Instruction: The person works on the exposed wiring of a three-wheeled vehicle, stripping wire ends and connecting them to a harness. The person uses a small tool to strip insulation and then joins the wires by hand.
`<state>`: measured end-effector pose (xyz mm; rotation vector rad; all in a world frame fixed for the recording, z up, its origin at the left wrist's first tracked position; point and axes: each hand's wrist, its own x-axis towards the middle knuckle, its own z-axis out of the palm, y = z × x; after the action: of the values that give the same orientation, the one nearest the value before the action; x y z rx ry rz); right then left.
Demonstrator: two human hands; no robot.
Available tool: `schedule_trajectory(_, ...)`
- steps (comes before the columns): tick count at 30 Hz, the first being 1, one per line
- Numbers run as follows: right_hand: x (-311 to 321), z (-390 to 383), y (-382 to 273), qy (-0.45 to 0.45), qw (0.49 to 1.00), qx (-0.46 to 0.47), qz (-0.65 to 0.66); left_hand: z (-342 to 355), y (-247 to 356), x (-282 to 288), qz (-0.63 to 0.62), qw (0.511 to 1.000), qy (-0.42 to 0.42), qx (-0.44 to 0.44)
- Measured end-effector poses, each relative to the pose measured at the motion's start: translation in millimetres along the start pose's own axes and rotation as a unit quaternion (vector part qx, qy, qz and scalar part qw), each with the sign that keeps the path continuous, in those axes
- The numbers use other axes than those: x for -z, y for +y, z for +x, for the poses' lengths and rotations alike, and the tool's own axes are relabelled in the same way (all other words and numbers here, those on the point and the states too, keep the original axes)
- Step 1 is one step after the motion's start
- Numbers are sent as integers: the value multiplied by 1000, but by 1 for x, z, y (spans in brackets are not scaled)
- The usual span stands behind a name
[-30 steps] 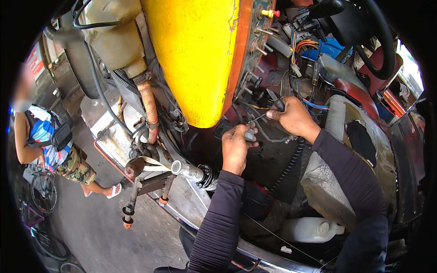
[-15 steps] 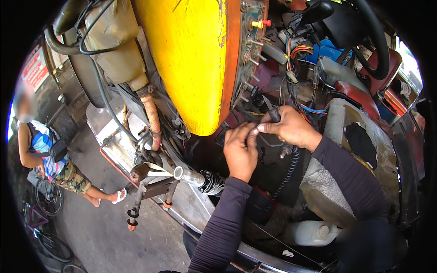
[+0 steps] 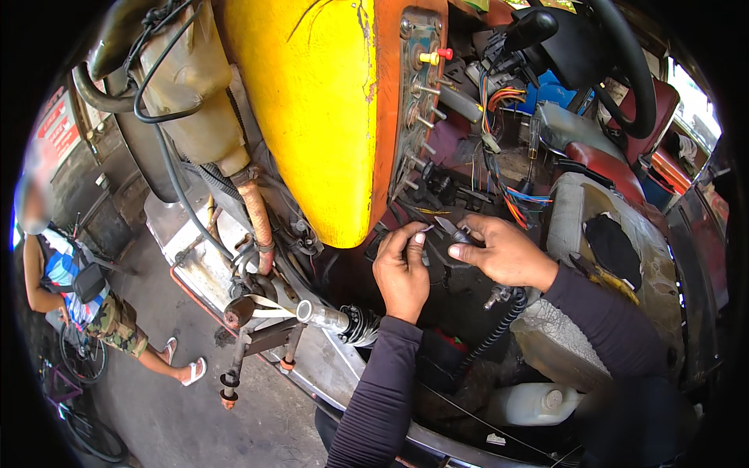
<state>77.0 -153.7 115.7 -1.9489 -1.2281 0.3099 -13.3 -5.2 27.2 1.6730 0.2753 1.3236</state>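
Note:
My left hand point(image 3: 402, 273) is closed, thumb against forefinger, on what looks like the end of a thin wire point(image 3: 427, 228); most of it is hidden by the fingers. Just to its right, my right hand point(image 3: 507, 253) grips a knife-like tool with a dark rounded handle and a pointed grey blade point(image 3: 444, 225). The blade tip points toward the left fingertips, with a small gap between. Both hands are over a dark open space beside a yellow panel point(image 3: 312, 117). Below my right hand hangs a black coiled hose point(image 3: 493, 335) with a metal fitting point(image 3: 495, 297).
An orange panel with switches point(image 3: 413, 109), loose coloured wires point(image 3: 519, 201) and a steering wheel point(image 3: 636, 86) lie beyond. Yellow-handled pliers point(image 3: 612, 285) rest on the worn seat point(image 3: 573, 203). A white jug point(image 3: 538, 404) sits near me. A person point(image 3: 86, 288) stands at left.
My hands, touching before, have come apart slightly. The right hand has turned and moved lower, and the tool's blade now shows. The view has shifted; pliers now show on the seat.

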Motion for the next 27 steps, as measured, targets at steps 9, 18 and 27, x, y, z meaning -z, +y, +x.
schedule_trajectory(9,-1,2,3,-1,1000,-2,-13,1,1,2,4,1000,5,-4)
schedule_trajectory(18,2,5,-5,-20,999,-32,-15,2,-3,1,-8,1000,0,22)
schedule_trajectory(27,7,12,-11,-26,998,-47,-31,8,-1,0,-17,999,-3,44)
